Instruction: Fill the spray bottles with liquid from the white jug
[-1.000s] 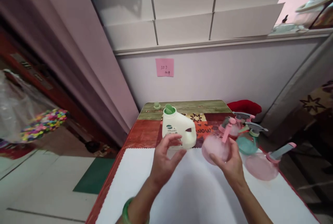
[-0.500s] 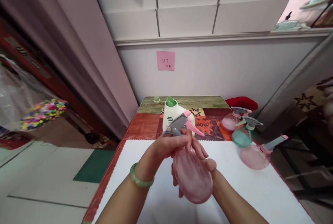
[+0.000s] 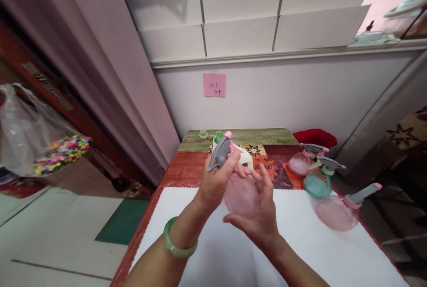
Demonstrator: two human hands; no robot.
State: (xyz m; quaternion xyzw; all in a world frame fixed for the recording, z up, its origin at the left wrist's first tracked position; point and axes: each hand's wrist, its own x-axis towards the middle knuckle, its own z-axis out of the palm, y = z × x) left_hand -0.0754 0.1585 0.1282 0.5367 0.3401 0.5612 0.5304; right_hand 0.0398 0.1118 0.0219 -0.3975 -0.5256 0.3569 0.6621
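Observation:
A pink spray bottle (image 3: 242,196) with a grey and pink trigger head is held up between my two hands, over the white cloth. My left hand (image 3: 216,180), below a green bangle (image 3: 178,244), wraps round the bottle's neck just under the trigger head. Cupped round the bottle's right side and base is my right hand (image 3: 262,211), with its thumb underneath and its fingers near the shoulder. Behind the trigger head stands a white jug (image 3: 245,157) with a green spout, partly hidden by it.
Three more spray bottles stand at the table's right edge: a pink one (image 3: 298,165) at the back, a teal one (image 3: 316,185) and a nearer pink one (image 3: 335,213). A small green cap (image 3: 203,134) lies at the back left. A pink note (image 3: 214,85) is on the wall.
The bottle has turned more upright, its trigger head swinging left and its base lifting. My right hand has shifted round to its right side and base. The view has tilted slightly up.

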